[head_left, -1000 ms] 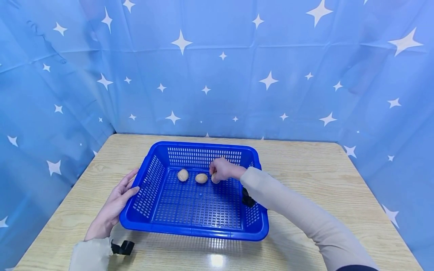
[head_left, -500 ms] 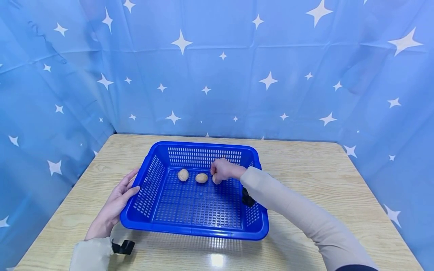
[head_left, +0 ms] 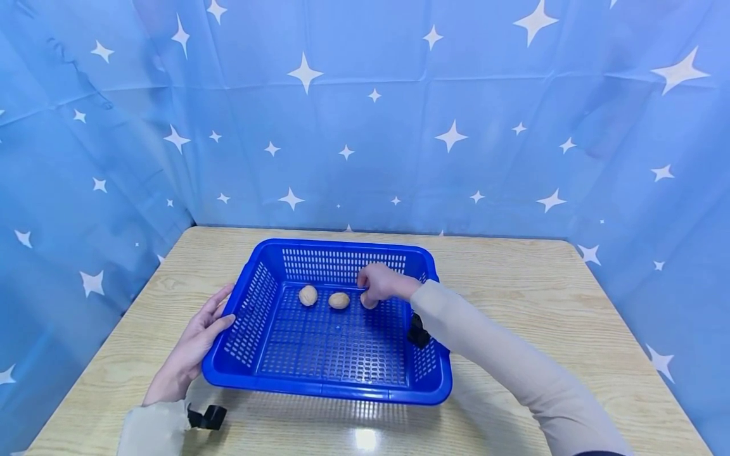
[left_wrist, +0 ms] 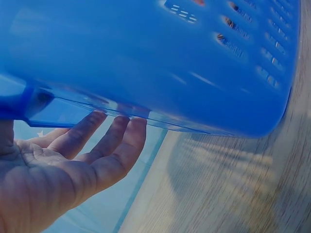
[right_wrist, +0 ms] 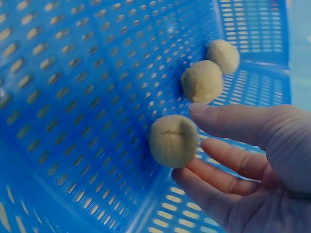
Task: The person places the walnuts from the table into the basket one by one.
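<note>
Three walnuts lie in a row on the floor of a blue plastic basket (head_left: 326,387): a left walnut (head_left: 308,295), a middle walnut (head_left: 339,300) and a right walnut (head_left: 368,301). My left hand (head_left: 196,335) grips the basket's left side, thumb over the rim; in the left wrist view its fingers (left_wrist: 133,138) touch the outer wall. Reaching in from the right, my right hand (head_left: 383,282) is at the right walnut. In the right wrist view, the thumb stands apart from this walnut (right_wrist: 172,141), while fingertips (right_wrist: 181,175) lie close against its lower side.
The basket stands on a light wood table (head_left: 513,297). A blue curtain (head_left: 365,158) with white stars hangs behind and at both sides. Black wrist mounts (head_left: 208,417) sit at the cuffs; the right one is inside the basket near its right wall.
My right hand has shifted slightly right and its fingers have loosened; more of the right walnut shows, a little farther right. My left hand, the basket and the other two walnuts stay put.
</note>
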Demonstrator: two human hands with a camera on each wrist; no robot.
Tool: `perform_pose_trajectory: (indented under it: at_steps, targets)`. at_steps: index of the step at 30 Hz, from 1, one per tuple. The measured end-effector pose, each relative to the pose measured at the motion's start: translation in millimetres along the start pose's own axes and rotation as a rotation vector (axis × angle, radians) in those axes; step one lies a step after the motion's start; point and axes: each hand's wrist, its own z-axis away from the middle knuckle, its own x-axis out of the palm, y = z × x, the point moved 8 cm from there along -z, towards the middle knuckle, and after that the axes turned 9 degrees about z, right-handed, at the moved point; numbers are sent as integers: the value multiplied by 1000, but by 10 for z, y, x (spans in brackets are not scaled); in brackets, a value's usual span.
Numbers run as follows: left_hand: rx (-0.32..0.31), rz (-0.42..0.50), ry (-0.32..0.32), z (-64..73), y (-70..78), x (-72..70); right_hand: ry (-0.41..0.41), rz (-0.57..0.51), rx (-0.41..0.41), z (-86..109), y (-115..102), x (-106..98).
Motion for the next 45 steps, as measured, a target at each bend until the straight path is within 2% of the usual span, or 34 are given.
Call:
perform_pose_trajectory:
  at_steps: [14,20,26,34,45]
  targets:
    - [-22,-5,3,5,-2,14,86,-153,-61,212,-13,-370]
    - [-25,-15,9,11,-6,4,105,-257,-69,367,22,-512]
    - [-27,-22,14,17,-9,3,181,-293,-136,541,62,-621]
    - [-32,-22,14,13,-13,10,271,-339,-183,797,202,-689]
    - [-20,-15,3,8,-7,11,408,-450,-126,1119,557,-799]
